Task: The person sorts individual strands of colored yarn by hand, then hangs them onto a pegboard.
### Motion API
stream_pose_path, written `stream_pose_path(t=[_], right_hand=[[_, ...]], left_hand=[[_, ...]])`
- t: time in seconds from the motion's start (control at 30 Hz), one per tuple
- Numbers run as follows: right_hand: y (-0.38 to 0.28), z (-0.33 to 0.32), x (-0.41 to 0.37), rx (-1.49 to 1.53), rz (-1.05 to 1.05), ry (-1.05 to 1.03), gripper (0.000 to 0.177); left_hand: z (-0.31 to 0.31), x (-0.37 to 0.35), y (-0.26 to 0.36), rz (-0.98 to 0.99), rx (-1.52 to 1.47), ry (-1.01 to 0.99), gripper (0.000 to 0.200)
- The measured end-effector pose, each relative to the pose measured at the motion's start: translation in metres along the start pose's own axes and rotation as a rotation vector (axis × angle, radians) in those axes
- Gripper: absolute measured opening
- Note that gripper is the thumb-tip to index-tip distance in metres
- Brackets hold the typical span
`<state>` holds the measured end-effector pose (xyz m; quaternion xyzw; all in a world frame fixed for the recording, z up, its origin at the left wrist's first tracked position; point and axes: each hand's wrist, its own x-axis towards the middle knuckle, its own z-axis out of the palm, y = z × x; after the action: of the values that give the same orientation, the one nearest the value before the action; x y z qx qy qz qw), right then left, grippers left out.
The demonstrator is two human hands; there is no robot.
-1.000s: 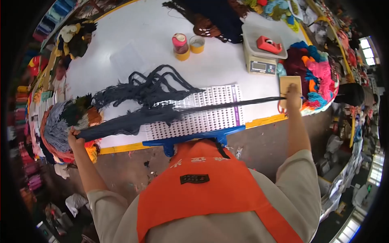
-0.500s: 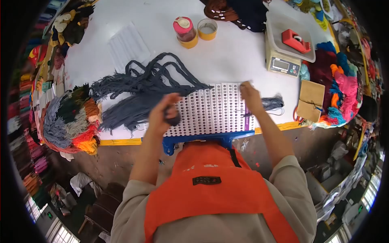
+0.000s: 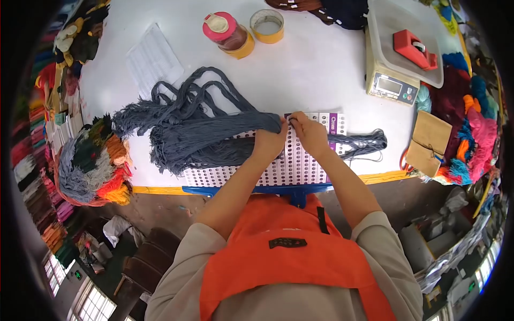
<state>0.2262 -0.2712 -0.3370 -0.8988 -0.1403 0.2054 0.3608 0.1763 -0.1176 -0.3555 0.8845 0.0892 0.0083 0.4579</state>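
My left hand [image 3: 269, 140] is closed round the end of a thick bundle of grey-blue yarn [image 3: 214, 131], which stretches left across the table. Close beside it, my right hand [image 3: 310, 134] pinches at a dark bit at the bundle's tip; whether that is yarn cannot be told. Both hands are over white cards with rows of holes [image 3: 300, 163], lying at the table's front edge. A smaller looped hank of grey yarn [image 3: 367, 143] lies just right of my right hand, over the cards' right end.
A pink-lidded jar [image 3: 227, 35] and a tape roll [image 3: 267, 27] stand at the back. On the right are a scale [image 3: 388, 85] with a tray and red tape dispenser [image 3: 415, 49], and a brown notebook [image 3: 428, 143]. Coloured yarn [image 3: 93, 160] hangs at the left.
My left hand has moved right with the yarn bundle, which now covers more of the cards. My right hand has moved slightly left, and the two hands are now close together.
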Motion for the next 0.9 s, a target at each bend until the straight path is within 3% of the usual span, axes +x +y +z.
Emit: stream_pose_path(t=[0.07,0.1,0.17,0.37,0.5,0.63,0.73,0.83,0.9], right_hand=[[0.001,0.000,0.001,0.043,0.012,-0.003,0.015],[0.001,0.000,0.002,0.049,0.041,0.016,0.016],[0.002,-0.001,0.003,0.055,0.073,0.033,0.017],[0.005,-0.010,0.007,0.234,0.065,-0.090,0.017],[0.013,-0.017,0.010,0.501,0.144,-0.233,0.016],[0.019,-0.021,0.012,0.710,0.167,-0.332,0.017],[0.017,-0.022,0.011,0.651,0.167,-0.322,0.017],[0.017,-0.019,0.011,0.643,0.167,-0.314,0.018],[0.018,-0.019,0.011,0.639,0.176,-0.319,0.018]], left_hand=[[0.001,0.001,-0.002,-0.307,-0.217,-0.181,0.016],[-0.005,0.005,0.003,-0.309,-0.214,-0.186,0.016],[-0.023,0.015,0.022,-0.493,-0.493,-0.311,0.014],[-0.015,0.025,0.011,-0.371,-0.450,-0.389,0.011],[-0.018,0.019,0.004,-0.355,-0.491,-0.310,0.011],[-0.046,0.019,-0.002,-0.583,-0.600,-0.209,0.014],[-0.050,0.012,-0.001,-0.614,-0.786,-0.184,0.014],[-0.041,0.012,0.000,-0.606,-0.757,-0.192,0.014],[-0.035,0.010,0.005,-0.507,-0.547,-0.143,0.013]])
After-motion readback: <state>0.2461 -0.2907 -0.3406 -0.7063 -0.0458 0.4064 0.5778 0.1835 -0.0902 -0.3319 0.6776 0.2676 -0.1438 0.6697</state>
